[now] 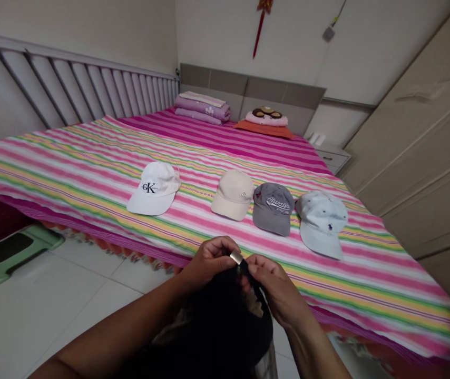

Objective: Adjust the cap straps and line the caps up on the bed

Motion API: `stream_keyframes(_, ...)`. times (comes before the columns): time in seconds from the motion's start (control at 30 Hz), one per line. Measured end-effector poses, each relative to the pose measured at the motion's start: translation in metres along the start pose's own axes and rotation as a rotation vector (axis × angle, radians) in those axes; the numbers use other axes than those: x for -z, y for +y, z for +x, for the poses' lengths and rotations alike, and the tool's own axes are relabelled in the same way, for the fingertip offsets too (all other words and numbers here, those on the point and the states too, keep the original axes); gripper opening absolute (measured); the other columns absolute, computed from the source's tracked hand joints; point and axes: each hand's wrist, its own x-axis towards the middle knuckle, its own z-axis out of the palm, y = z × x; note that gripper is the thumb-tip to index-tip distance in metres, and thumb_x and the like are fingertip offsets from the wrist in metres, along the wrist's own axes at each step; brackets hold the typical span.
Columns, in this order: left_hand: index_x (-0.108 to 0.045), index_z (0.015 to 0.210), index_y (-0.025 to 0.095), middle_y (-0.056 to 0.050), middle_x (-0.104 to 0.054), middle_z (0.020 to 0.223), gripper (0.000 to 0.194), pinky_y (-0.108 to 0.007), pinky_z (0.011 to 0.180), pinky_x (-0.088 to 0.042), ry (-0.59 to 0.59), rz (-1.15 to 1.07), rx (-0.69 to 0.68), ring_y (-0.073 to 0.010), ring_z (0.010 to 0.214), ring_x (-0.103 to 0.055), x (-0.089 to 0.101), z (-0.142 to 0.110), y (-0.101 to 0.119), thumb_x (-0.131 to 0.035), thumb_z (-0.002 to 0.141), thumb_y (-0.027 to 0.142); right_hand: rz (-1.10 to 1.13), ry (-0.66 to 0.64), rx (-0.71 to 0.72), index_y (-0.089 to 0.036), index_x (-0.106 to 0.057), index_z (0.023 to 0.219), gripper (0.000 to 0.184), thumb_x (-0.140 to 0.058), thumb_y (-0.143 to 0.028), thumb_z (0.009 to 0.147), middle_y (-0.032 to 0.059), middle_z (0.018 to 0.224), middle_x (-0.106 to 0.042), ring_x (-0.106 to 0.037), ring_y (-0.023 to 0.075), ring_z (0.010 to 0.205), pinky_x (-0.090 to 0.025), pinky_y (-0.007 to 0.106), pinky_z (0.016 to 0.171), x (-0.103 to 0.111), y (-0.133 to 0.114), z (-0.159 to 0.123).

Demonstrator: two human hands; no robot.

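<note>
The left fingers point(225, 261) pinch the shiny buckle point(236, 257) and the right fingers point(262, 267) pinch the black strap point(247, 271), probably to keep both steady.

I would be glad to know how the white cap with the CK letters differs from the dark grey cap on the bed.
The white cap has dark letters on its front, while the dark grey cap has pale, script-like lettering. The white cap lies apart from the other caps; the grey cap lies between the beige cap and the pale blue cap. Both have a curved brim and rest on the striped cover.
</note>
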Motion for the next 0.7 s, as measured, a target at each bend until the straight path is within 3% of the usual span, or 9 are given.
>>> stream_keyframes(0.1, -0.058, 0.078, 0.014, -0.001, -0.057, 0.071, 0.025, -0.021, 0.061, -0.040, -0.005, 0.009, 0.017, -0.0097, 0.064, -0.052, -0.0005, 0.0009, -0.0002, -0.070, 0.065, 0.031, -0.002, 0.007, 0.000, -0.016, -0.054, 0.061, 0.022, -0.063, -0.034, 0.072, -0.0017, 0.051, -0.053, -0.038, 0.0075, 0.044, -0.026, 0.020, 0.043, -0.0004, 0.0018, 0.0006)
stream_keyframes(0.7, -0.059, 0.079, 0.014, 0.000, -0.056, 0.072, 0.024, -0.022, 0.062, -0.039, -0.033, 0.032, 0.064, -0.0094, 0.064, -0.051, 0.0000, -0.0006, 0.0028, -0.069, 0.065, 0.030, 0.044, 0.005, 0.016, -0.015, -0.054, 0.063, 0.021, -0.061, -0.032, 0.074, -0.0013, 0.052, -0.055, -0.043, 0.0080, 0.048, -0.030, 0.020, 0.049, -0.0021, 0.0066, 0.0036)
